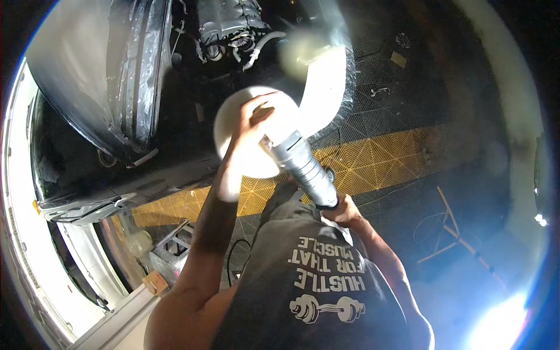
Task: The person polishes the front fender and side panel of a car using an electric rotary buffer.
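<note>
A polisher [306,167] with a silver-grey wrapped, tube-like body slants across the middle of the view, above the chest of my dark printed shirt. At its upper end is a round white pad [230,119], brightly lit. My left hand [255,119] curls over the head of the polisher, in front of the pad, with fingers bent around it. Lower right, my right hand [345,211] wraps the rear end of the body. The pad overlaps the dark car [181,131] in view; whether it touches the car I cannot tell.
The car's engine bay lies exposed, with an engine [230,23] at the top and a plastic-edged panel [140,70] at left. Black and yellow floor tiles [385,160] run below. Wooden sticks [452,230] lie at right, near a bright lamp [501,321].
</note>
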Demonstrator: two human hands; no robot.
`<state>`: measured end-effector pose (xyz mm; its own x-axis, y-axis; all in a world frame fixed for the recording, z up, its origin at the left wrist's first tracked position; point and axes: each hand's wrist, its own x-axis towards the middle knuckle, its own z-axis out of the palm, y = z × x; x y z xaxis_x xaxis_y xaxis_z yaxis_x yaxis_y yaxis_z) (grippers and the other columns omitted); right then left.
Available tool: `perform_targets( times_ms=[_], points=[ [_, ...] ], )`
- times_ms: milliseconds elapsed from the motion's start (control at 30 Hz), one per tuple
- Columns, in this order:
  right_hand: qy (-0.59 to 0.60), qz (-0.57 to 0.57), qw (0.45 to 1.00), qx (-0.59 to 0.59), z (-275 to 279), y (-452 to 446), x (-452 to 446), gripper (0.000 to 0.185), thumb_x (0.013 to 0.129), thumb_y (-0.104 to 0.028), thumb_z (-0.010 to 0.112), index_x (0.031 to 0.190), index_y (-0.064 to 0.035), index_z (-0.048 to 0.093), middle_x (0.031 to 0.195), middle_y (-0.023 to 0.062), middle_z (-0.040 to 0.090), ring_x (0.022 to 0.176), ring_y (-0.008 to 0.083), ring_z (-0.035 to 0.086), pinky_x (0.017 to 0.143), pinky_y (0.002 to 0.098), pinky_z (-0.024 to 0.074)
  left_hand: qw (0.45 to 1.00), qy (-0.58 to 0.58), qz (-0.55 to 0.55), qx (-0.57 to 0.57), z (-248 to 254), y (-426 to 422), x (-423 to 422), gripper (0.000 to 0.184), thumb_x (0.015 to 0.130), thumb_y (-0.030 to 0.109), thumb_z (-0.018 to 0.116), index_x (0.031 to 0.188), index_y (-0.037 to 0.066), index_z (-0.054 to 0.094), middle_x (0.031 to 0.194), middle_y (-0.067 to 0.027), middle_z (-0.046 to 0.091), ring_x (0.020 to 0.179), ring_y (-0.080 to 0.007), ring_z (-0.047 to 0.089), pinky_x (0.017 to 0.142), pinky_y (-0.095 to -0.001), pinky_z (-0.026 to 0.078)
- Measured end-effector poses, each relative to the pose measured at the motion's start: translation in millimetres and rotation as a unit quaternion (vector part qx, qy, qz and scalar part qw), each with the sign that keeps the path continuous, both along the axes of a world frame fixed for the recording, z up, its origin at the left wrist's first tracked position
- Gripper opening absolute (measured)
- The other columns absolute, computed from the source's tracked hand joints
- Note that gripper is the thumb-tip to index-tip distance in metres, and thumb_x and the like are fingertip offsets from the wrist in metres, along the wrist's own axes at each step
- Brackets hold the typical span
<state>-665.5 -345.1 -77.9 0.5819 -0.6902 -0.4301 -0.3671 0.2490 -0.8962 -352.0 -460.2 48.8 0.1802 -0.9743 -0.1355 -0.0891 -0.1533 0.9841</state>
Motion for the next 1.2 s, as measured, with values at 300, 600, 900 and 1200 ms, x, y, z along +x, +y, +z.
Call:
perform_targets(
  times_ms=[300,600,900,1200],
  points=[
    [0.084,-0.078,0.989,0.095,27,-48,-27,0.016,0.073,-0.011,0.069,0.078,0.0009,0.06,0.063,0.0038,0.062,0.054,0.0107,0.06,0.049,0.0298,0.0512,0.932,-0.276,0.001,-0.237,-117,-121,-50,0.019,0.076,0.025,0.073,0.077,0.006,0.069,0.073,-0.0043,0.069,0.066,-0.0117,0.064,0.063,-0.029,0.051],
    [0.154,0.089,0.984,-0.014,36,-20,28,0.047,0.067,-0.022,0.076,0.106,0.0016,0.064,0.093,0.022,0.07,0.087,0.0293,0.07,0.082,0.0392,0.0551,0.978,-0.098,0.125,-0.134,-47,15,36,0.011,0.087,0.007,0.062,0.093,0.0,0.069,0.091,-0.0069,0.071,0.083,-0.0136,0.066,0.075,-0.0264,0.051],
    [0.123,0.184,0.974,-0.044,57,-16,84,0.041,0.071,-0.017,0.071,0.109,-0.0066,0.064,0.097,0.0178,0.071,0.093,0.0308,0.069,0.089,0.0383,0.0535,0.897,-0.361,0.152,-0.205,-4,101,102,0.022,0.079,0.008,0.061,0.098,0.004,0.071,0.1,-0.0106,0.072,0.091,-0.0235,0.07,0.079,-0.0345,0.055],
    [0.07,0.067,0.995,-0.038,27,-18,27,0.041,0.068,-0.026,0.08,0.096,0.0018,0.068,0.08,0.0159,0.07,0.076,0.0254,0.07,0.075,0.0353,0.0554,0.978,-0.042,0.132,-0.156,-38,45,29,0.016,0.089,0.005,0.059,0.099,-0.004,0.067,0.102,-0.011,0.07,0.095,-0.0178,0.065,0.087,-0.0319,0.05]
  ],
)
